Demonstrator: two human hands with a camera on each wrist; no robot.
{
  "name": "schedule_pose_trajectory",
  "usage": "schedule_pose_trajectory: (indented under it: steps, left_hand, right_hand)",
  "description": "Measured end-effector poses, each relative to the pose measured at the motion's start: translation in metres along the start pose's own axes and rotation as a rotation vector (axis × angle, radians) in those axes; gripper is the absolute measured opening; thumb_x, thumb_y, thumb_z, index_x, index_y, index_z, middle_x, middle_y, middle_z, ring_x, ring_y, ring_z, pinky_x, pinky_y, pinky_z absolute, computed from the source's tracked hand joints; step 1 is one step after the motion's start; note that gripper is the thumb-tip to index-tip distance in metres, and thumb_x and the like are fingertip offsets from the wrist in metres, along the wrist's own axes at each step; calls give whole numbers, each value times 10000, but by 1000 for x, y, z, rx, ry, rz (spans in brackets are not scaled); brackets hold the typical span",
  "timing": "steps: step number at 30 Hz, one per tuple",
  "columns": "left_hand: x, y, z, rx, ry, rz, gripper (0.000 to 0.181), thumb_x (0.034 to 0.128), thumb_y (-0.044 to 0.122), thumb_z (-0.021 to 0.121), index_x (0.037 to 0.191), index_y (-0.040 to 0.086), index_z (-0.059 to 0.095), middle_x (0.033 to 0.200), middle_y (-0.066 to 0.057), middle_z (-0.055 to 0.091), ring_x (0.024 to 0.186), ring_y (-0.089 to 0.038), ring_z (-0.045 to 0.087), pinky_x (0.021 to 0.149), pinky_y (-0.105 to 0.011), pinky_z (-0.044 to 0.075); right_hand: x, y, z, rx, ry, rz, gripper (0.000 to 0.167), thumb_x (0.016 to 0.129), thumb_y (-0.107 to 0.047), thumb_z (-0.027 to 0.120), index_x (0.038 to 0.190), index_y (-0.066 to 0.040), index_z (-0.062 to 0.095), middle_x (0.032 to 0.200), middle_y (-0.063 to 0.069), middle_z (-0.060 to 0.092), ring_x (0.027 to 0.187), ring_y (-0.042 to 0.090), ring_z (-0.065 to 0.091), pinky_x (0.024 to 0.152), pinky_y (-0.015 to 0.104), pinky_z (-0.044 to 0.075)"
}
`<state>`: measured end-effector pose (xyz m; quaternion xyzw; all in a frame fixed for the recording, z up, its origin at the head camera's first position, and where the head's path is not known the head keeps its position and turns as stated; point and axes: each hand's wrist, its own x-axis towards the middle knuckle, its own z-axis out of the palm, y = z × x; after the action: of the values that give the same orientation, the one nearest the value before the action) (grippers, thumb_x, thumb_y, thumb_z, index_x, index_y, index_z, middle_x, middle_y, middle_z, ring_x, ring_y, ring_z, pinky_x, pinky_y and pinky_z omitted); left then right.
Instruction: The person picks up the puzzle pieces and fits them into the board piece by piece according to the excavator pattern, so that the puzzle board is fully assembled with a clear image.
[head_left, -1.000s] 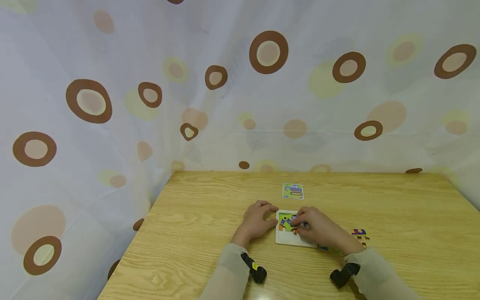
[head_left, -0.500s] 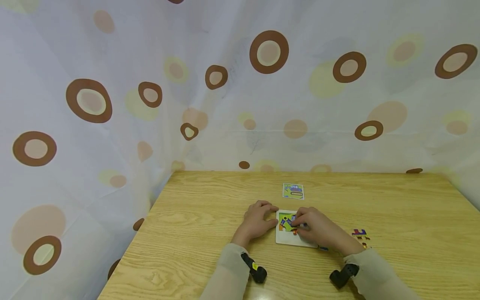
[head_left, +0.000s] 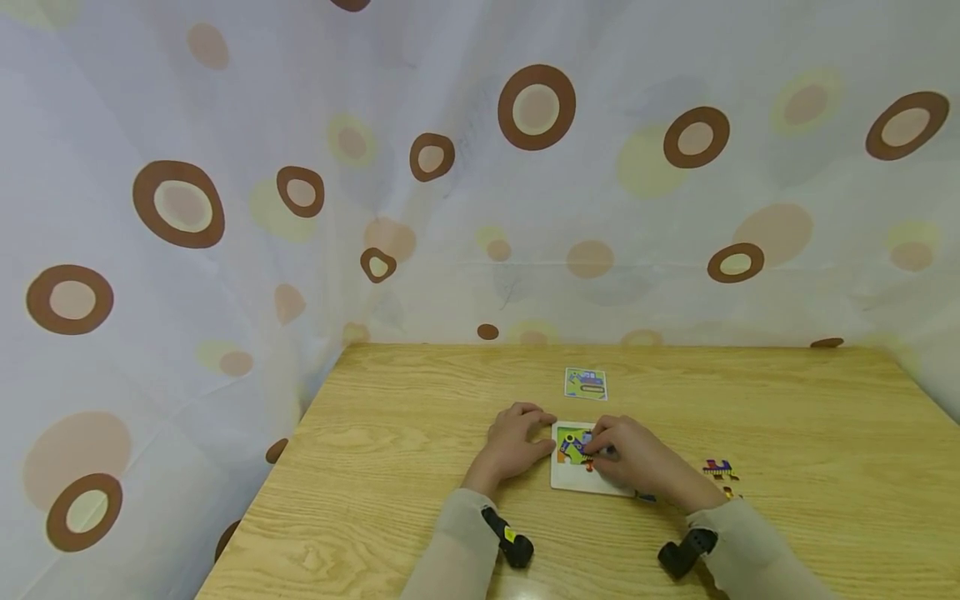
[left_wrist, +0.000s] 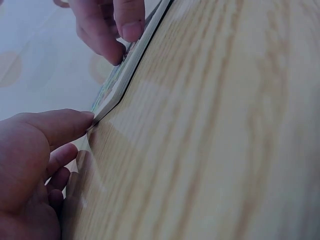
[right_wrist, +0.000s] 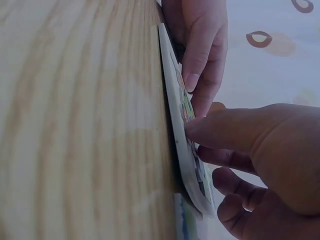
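A white puzzle tray (head_left: 581, 478) lies on the table in the head view, partly filled with green, blue and orange puzzle pieces (head_left: 572, 447). My left hand (head_left: 513, 443) rests at the tray's left side, its thumb (left_wrist: 70, 125) touching the edge in the left wrist view. Over the tray's right half, my right hand (head_left: 633, 454) pinches a puzzle piece between thumb and fingers, low against the other pieces. That piece is mostly hidden by the fingers. In the right wrist view my right thumb (right_wrist: 220, 129) reaches the tray's face.
A picture card (head_left: 586, 384) showing a digger lies beyond the tray. Loose puzzle pieces (head_left: 718, 468) lie right of my right wrist, and another piece (head_left: 646, 497) shows partly beside the tray's lower right corner. A patterned curtain (head_left: 637, 308) stands behind the table.
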<state>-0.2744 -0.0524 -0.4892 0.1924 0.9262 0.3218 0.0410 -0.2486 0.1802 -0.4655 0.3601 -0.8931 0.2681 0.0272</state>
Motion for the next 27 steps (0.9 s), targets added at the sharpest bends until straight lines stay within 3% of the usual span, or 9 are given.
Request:
schedule_pose_trajectory:
  steps: [6,13,27]
  left_hand:
    - [1,0,1,-3,0,2,360,962,310,644,1314,236,640,1403,11,471,1300,-265,397,1044,-513,309]
    - [0,-1,1,-16,5,13,364,955,290,657,1310,209,643,1407,-12,474,1304,-289,398,1039,-532,304]
    - [0,0,1,-25,10,11,355,951,277,664,1298,203,646,1409,-19,476,1311,-297,395,1050,-540,298]
  right_hand:
    - [-2,1,1,56,6,63,173,853,-6,723,1013,-46,775,922,-19,618,771,96,561,648,275,480]
    - [-10,4,-4,82,49,151,141,890,-59,713,978,-146,778,940,-69,623,830,80,579,698,281,500]
    - [-45,17,-27,103,101,226,100,932,-115,687,1008,-117,752,1008,-55,631,885,118,569,724,301,513]
